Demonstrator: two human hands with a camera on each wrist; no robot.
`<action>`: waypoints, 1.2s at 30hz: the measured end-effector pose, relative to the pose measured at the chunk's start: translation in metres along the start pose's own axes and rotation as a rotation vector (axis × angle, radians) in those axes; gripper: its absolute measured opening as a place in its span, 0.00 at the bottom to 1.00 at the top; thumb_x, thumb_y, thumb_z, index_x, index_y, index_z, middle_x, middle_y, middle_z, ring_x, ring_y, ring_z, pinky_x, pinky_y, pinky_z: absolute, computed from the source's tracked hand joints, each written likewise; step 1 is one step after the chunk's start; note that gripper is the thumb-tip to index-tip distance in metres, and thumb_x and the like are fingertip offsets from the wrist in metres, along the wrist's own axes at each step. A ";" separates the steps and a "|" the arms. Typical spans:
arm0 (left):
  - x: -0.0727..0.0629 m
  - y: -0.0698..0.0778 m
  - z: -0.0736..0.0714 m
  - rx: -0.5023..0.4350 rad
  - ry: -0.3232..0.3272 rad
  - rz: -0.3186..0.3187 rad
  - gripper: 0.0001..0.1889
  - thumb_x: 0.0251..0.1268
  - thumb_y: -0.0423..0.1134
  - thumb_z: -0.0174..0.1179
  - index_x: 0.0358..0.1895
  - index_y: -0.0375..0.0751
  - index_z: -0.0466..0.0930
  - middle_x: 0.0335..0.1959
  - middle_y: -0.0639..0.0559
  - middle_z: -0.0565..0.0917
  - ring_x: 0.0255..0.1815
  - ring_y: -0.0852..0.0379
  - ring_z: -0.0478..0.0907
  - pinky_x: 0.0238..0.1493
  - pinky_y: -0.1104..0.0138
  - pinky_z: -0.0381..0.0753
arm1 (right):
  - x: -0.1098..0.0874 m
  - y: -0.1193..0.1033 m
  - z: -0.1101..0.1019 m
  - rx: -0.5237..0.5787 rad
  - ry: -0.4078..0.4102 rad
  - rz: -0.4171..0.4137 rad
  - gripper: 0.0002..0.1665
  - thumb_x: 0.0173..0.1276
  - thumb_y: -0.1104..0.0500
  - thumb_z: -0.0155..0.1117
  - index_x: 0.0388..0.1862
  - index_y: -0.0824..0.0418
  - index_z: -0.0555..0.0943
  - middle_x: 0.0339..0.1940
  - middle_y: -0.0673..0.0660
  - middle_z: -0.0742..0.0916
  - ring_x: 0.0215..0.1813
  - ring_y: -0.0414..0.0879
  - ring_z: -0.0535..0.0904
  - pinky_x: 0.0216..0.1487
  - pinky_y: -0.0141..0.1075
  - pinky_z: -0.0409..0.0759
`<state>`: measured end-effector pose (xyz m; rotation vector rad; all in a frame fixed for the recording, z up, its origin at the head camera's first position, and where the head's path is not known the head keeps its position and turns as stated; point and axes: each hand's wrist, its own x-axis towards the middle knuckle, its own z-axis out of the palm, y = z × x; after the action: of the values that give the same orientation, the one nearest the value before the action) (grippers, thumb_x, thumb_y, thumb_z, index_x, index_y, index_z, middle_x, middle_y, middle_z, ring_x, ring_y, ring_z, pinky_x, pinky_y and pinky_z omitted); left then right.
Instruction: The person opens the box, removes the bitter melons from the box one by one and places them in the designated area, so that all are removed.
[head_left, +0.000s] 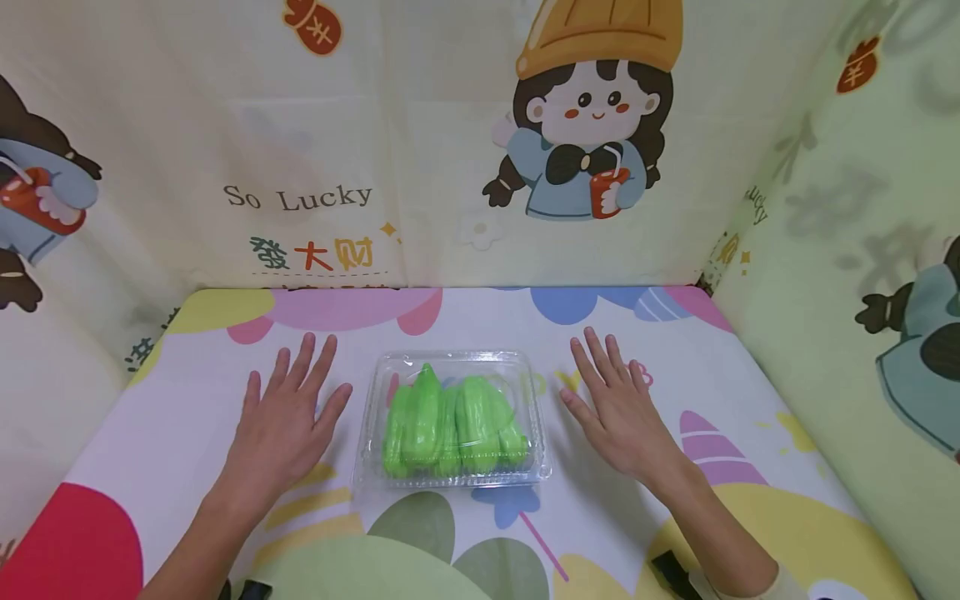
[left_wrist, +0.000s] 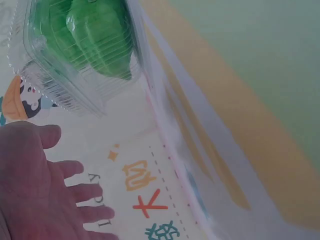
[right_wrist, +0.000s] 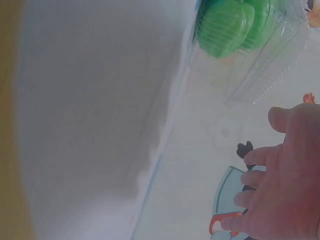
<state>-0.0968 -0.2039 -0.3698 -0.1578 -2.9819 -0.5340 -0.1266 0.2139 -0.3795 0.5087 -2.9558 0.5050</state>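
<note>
A clear plastic box (head_left: pixel 487 481) with a ridged rim stands on the table between both hands. Inside it lie several bright green, elongated, lobed pieces (head_left: pixel 423 425) that look like vegetables or fruit, side by side. To the left of the box, my left hand (head_left: pixel 281 429) is spread with straight fingers, back upward, holding nothing. My right hand (head_left: pixel 622 417) mirrors it on the right, fingers extended and also holding nothing. Both wrist views show a gap between the hand and the box (left_wrist: pixel 75 92), whose ribbed side wall (right_wrist: pixel 240 82) shows the green pieces through it.
A colourful printed cloth (head_left: pixel 420 542) covers the table. Behind it hangs a pale curtain (head_left: pixel 420 167) with cartoon figures and lettering, and similar cloth (head_left: pixel 825 250) closes off the right side and the left. Dark straps (head_left: pixel 675 575) show near the wrists.
</note>
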 end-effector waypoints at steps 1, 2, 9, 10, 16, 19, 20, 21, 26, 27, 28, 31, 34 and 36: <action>0.000 0.000 -0.001 -0.008 -0.008 0.003 0.38 0.84 0.61 0.40 0.87 0.52 0.42 0.87 0.39 0.46 0.84 0.27 0.42 0.78 0.27 0.40 | 0.000 0.000 0.000 0.004 0.000 -0.003 0.44 0.84 0.39 0.48 0.88 0.54 0.49 0.89 0.56 0.48 0.88 0.61 0.37 0.81 0.71 0.43; 0.001 0.000 -0.001 -0.018 -0.016 0.007 0.38 0.84 0.61 0.40 0.87 0.52 0.42 0.87 0.38 0.47 0.84 0.26 0.43 0.77 0.26 0.41 | -0.001 -0.001 -0.001 0.008 -0.001 -0.006 0.44 0.83 0.39 0.49 0.88 0.54 0.49 0.89 0.56 0.49 0.88 0.62 0.38 0.81 0.71 0.43; -0.001 -0.002 -0.003 -0.168 -0.108 0.026 0.37 0.84 0.52 0.47 0.87 0.48 0.44 0.85 0.31 0.50 0.82 0.23 0.48 0.78 0.28 0.47 | -0.007 -0.003 -0.004 0.051 -0.044 -0.007 0.42 0.82 0.43 0.56 0.86 0.57 0.56 0.87 0.63 0.58 0.85 0.68 0.50 0.81 0.71 0.49; -0.001 -0.002 -0.002 -0.188 -0.117 0.027 0.37 0.84 0.50 0.49 0.86 0.47 0.45 0.85 0.31 0.51 0.82 0.24 0.49 0.77 0.29 0.49 | -0.008 -0.004 -0.004 0.065 -0.053 -0.008 0.42 0.81 0.44 0.57 0.85 0.58 0.58 0.86 0.64 0.59 0.85 0.68 0.53 0.80 0.71 0.51; -0.002 -0.001 0.001 -0.266 -0.108 0.033 0.36 0.79 0.38 0.56 0.84 0.42 0.54 0.78 0.31 0.66 0.77 0.28 0.64 0.72 0.33 0.67 | -0.009 -0.004 -0.006 0.220 -0.099 -0.048 0.36 0.78 0.53 0.64 0.80 0.61 0.67 0.79 0.65 0.73 0.76 0.67 0.71 0.73 0.66 0.71; -0.004 -0.001 0.004 -0.330 -0.114 0.005 0.34 0.77 0.36 0.58 0.82 0.42 0.58 0.73 0.31 0.74 0.66 0.33 0.78 0.64 0.40 0.80 | -0.007 -0.005 -0.005 0.332 -0.165 -0.047 0.33 0.77 0.57 0.65 0.78 0.61 0.71 0.73 0.64 0.80 0.68 0.63 0.81 0.67 0.60 0.79; -0.005 0.000 0.005 -0.355 -0.119 -0.002 0.34 0.76 0.36 0.58 0.82 0.42 0.59 0.71 0.32 0.76 0.62 0.35 0.81 0.60 0.43 0.84 | -0.006 -0.006 -0.004 0.361 -0.187 -0.044 0.32 0.77 0.58 0.65 0.77 0.61 0.71 0.70 0.63 0.82 0.64 0.61 0.83 0.65 0.57 0.82; -0.005 0.000 0.006 -0.380 -0.130 -0.013 0.34 0.76 0.36 0.59 0.81 0.42 0.60 0.69 0.32 0.77 0.59 0.39 0.84 0.55 0.47 0.87 | -0.006 -0.006 -0.004 0.386 -0.211 -0.039 0.32 0.77 0.58 0.65 0.77 0.60 0.72 0.68 0.63 0.83 0.61 0.59 0.86 0.61 0.54 0.85; -0.005 0.001 0.009 -0.567 -0.228 -0.077 0.32 0.76 0.34 0.59 0.80 0.42 0.62 0.66 0.34 0.79 0.49 0.50 0.88 0.43 0.61 0.90 | -0.004 -0.008 -0.002 0.458 -0.273 -0.036 0.30 0.76 0.58 0.66 0.75 0.57 0.73 0.61 0.61 0.87 0.54 0.52 0.89 0.51 0.40 0.89; -0.005 0.001 0.010 -0.614 -0.251 -0.094 0.32 0.76 0.33 0.59 0.79 0.41 0.63 0.66 0.34 0.79 0.48 0.51 0.88 0.42 0.63 0.90 | -0.004 -0.009 -0.002 0.469 -0.279 -0.035 0.30 0.76 0.58 0.66 0.75 0.57 0.73 0.60 0.60 0.88 0.54 0.52 0.89 0.51 0.39 0.89; -0.005 0.000 0.010 -0.663 -0.271 -0.108 0.31 0.76 0.33 0.59 0.79 0.41 0.63 0.65 0.33 0.79 0.47 0.51 0.88 0.43 0.63 0.91 | -0.004 -0.009 -0.002 0.479 -0.283 -0.034 0.30 0.75 0.59 0.67 0.74 0.57 0.73 0.60 0.60 0.88 0.54 0.52 0.89 0.52 0.39 0.89; -0.005 0.000 0.011 -0.791 -0.320 -0.136 0.30 0.75 0.32 0.59 0.78 0.39 0.64 0.63 0.33 0.79 0.48 0.51 0.87 0.45 0.63 0.91 | -0.003 -0.008 0.000 0.513 -0.299 -0.029 0.31 0.75 0.60 0.67 0.75 0.57 0.72 0.59 0.60 0.88 0.54 0.52 0.89 0.54 0.42 0.89; -0.004 -0.002 0.012 -0.866 -0.351 -0.150 0.30 0.75 0.31 0.59 0.78 0.38 0.65 0.61 0.34 0.80 0.46 0.52 0.87 0.46 0.63 0.91 | -0.003 -0.008 0.001 0.553 -0.319 -0.021 0.33 0.74 0.61 0.67 0.75 0.57 0.71 0.59 0.60 0.88 0.55 0.52 0.88 0.55 0.43 0.88; -0.003 -0.003 0.013 -0.900 -0.361 -0.149 0.31 0.74 0.30 0.59 0.78 0.37 0.64 0.60 0.33 0.80 0.45 0.51 0.88 0.46 0.62 0.91 | -0.003 -0.007 0.001 0.579 -0.330 -0.014 0.33 0.74 0.62 0.67 0.76 0.57 0.70 0.59 0.60 0.88 0.55 0.52 0.88 0.55 0.41 0.88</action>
<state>-0.0953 -0.2023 -0.3828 -0.1038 -2.8124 -2.0098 -0.1215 0.2081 -0.3782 0.7199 -3.0680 1.4164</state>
